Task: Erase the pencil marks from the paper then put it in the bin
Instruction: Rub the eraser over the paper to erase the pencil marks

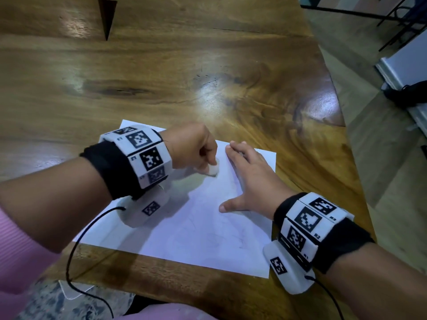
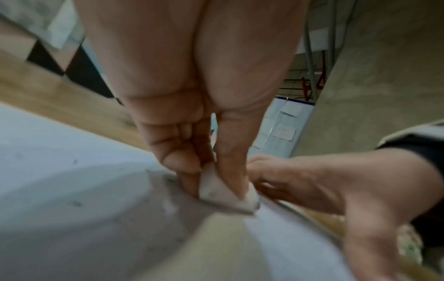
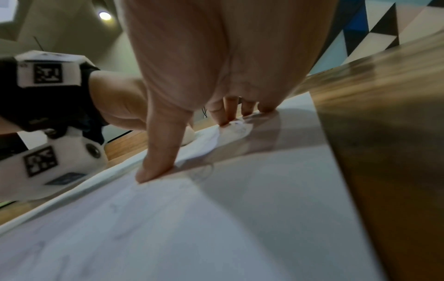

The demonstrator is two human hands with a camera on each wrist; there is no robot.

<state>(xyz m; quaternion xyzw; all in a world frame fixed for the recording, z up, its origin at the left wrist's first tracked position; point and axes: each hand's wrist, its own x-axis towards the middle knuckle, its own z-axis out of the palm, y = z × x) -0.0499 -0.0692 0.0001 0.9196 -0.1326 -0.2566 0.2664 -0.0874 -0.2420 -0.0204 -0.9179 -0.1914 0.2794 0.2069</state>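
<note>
Plainly, the sheet of paper (image 1: 184, 227) is thin and apt to crumple: right hand (image 1: 247, 181) presses it flat, fingers straight, while left hand (image 1: 194, 148) pinches a white eraser (image 1: 213, 170) just beside them; grasp an edge later.

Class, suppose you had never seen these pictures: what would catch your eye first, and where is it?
First, the white paper lying on the wooden table near its front edge. On it, the left hand pinches a white eraser against the sheet, while the right hand presses flat beside it. Faint pencil marks remain nearer the person.
</note>
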